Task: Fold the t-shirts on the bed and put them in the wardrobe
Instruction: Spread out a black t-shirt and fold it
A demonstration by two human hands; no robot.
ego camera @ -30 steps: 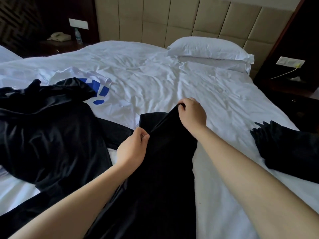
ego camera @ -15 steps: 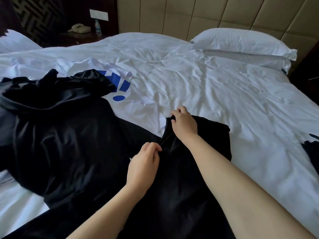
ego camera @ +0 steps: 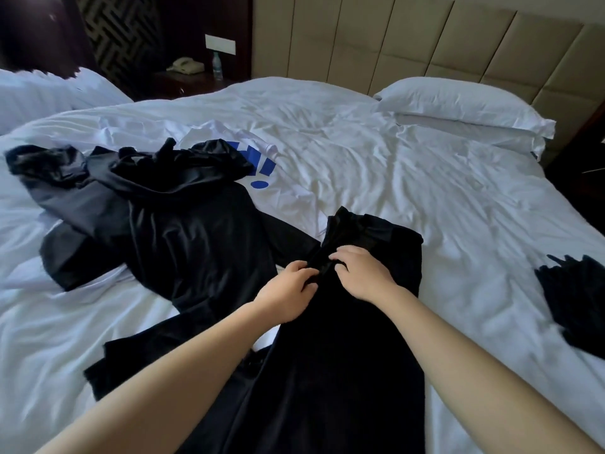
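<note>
Head view: left hand (ego camera: 288,290) and right hand (ego camera: 360,273) are both pinching a ridge of the black t-shirt (ego camera: 343,371), fingers curled into fabric; shirt is lying lengthwise on the bed (ego camera: 425,191), more black shirts (ego camera: 183,224) lying crumpled just left of it

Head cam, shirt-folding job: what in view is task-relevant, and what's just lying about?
Job:
left hand and right hand, both gripping the black shirt
black pile
white shirt, blue print
black garment, right edge
bed

Lying about:
pillow
phone
bottle
headboard
</note>
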